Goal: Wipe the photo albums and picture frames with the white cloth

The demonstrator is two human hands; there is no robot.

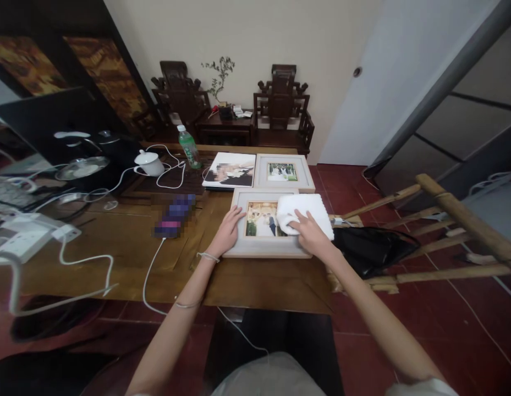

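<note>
A light wooden picture frame (pixel 275 252) with a photo inside lies flat near the table's front right. My left hand (pixel 229 230) grips its left edge, fingers over the border. With my right hand (pixel 311 234) I hold a folded white cloth (pixel 307 206), pressed on the right side of the frame and hiding part of the photo and border. Just behind lies a second picture frame (pixel 305 173) with a smaller photo. To its left is a stack topped by a large photo print (pixel 234 168).
On the wooden table (pixel 189 280) stand a green-labelled bottle (pixel 189 147) and a white lidded cup (pixel 149 163). A phone-like blurred item (pixel 175 215) is plugged into a white cable. A power strip (pixel 28 236) and kettle are left. A bamboo rack (pixel 445 269) with a black bag (pixel 371 250) stands right.
</note>
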